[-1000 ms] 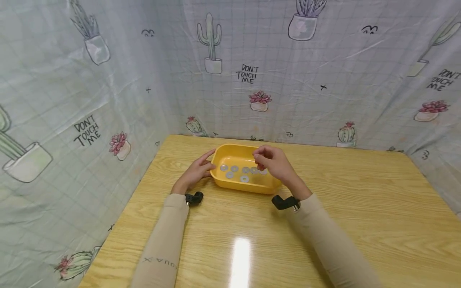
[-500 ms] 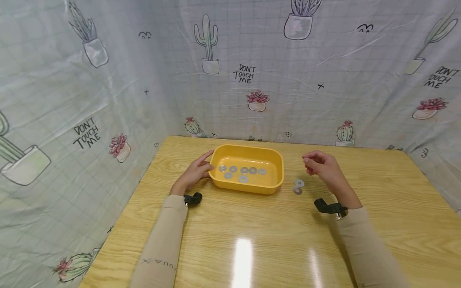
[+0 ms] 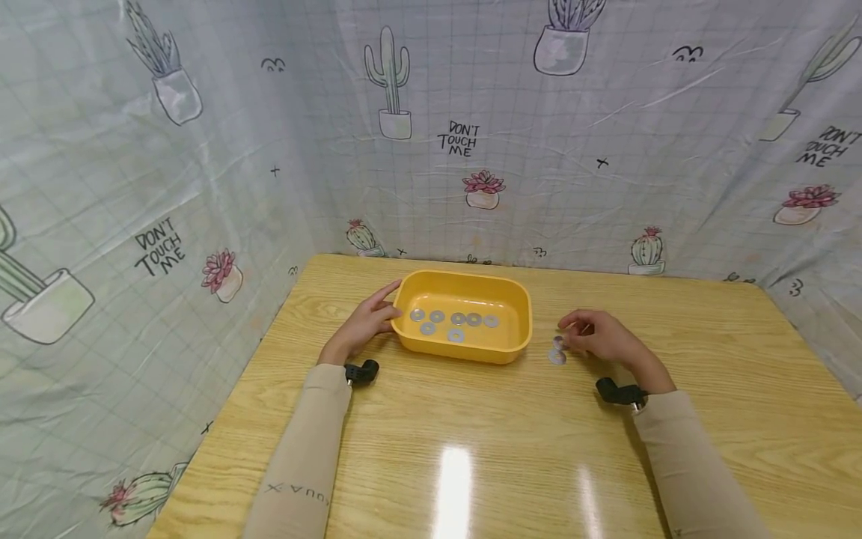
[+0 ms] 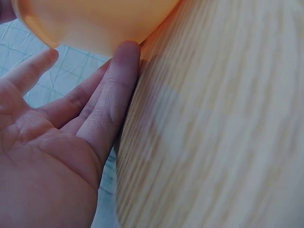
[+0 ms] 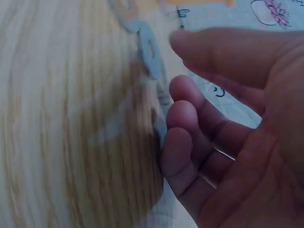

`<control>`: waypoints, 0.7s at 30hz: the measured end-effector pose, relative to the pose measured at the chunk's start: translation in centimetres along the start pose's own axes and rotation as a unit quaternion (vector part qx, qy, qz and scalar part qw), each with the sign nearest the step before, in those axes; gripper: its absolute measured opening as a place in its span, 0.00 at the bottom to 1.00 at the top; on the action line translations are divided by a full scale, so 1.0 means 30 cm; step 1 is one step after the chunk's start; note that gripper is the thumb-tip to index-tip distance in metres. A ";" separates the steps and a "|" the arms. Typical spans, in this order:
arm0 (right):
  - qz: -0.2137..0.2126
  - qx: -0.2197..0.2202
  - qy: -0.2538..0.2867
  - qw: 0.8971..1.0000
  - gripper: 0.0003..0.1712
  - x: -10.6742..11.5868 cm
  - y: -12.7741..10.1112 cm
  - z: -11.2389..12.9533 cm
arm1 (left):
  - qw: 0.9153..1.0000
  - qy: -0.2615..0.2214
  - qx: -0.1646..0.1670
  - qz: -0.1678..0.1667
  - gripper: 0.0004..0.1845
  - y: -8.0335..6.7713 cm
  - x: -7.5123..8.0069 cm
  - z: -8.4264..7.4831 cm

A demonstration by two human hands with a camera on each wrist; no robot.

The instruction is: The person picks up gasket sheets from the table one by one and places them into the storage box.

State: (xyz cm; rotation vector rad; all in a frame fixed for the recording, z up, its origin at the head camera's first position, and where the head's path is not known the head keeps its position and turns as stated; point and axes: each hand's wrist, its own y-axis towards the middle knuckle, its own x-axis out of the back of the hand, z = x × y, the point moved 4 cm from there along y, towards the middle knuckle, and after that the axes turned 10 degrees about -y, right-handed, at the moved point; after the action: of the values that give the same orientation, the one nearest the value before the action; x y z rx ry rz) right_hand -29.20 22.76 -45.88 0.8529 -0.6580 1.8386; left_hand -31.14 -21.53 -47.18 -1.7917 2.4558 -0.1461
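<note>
My left hand (image 3: 364, 327) rests at the left end of a yellow plastic tray (image 3: 465, 349). Its straight fingers (image 4: 110, 102) lie against the outer wall, and the thumb tip overlaps the rim in the head view. Several flat metal washers (image 3: 456, 336) are spread over the tray floor. Just right of the tray, my right hand (image 3: 609, 340) is low over the table, its thumb and index fingertip apart. Two washers touch each other there, one (image 3: 557, 358) nearer me and one (image 3: 557, 342) right at the thumb tip. The right wrist view shows a washer (image 5: 149, 50) by the thumb.
Everything sits on a wood-grain table (image 3: 404, 442). A pale curtain (image 3: 296, 150) printed with cacti hangs behind and along the left side. Each wrist carries a black camera mount, such as the right one (image 3: 619, 392).
My right hand has moved from over the tray out to the right, then down to the two washers on the table. The left hand and the tray stay in place.
</note>
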 end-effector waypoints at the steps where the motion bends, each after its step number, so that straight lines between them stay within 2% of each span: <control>1: 0.003 0.003 -0.008 1.000 0.14 -0.004 0.001 -0.001 | 1.000 0.001 0.000 -0.001 0.35 0.000 0.000 0.000; 6: 0.016 0.024 -0.026 0.999 0.14 -0.019 0.007 0.004 | 1.000 -0.002 -0.003 0.000 0.36 0.002 0.001 0.000; 21: 0.013 0.026 -0.061 0.998 0.11 -0.022 0.005 0.017 | 1.000 0.007 -0.002 0.004 0.36 0.001 0.002 -0.002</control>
State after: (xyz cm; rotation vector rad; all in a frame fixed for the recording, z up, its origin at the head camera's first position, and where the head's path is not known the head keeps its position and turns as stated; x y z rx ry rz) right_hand -29.02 21.95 -46.10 1.0014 -0.7036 1.8448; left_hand -31.19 -21.59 -47.14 -1.7895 2.4741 -0.1528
